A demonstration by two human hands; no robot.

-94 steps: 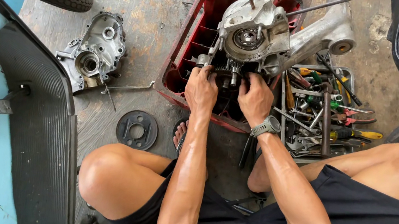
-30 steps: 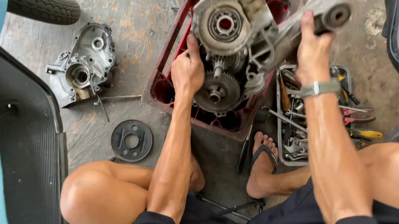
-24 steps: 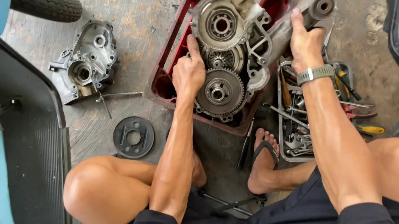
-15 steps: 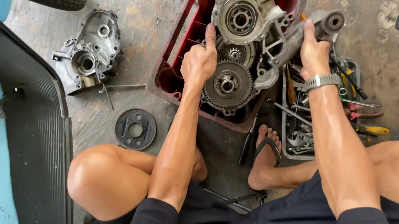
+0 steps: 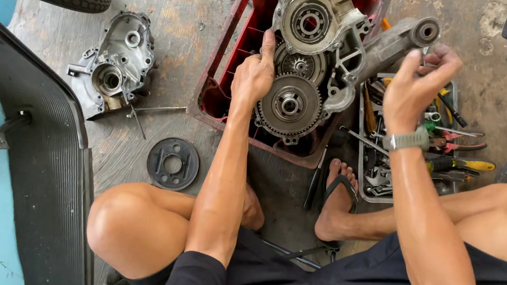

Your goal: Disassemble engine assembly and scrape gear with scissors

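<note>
Engine case (image 5: 319, 58) in red crate (image 5: 222, 84) | left hand (image 5: 253, 75) fingers pressed on its left edge | right hand (image 5: 416, 86) fingers curled, beside its arm

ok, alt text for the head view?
A seated person's left hand rests against the gears of an engine case propped in a red crate, while the right hand is closed beside the case's arm. A tool tray, cover and black disc lie on the floor.
</note>
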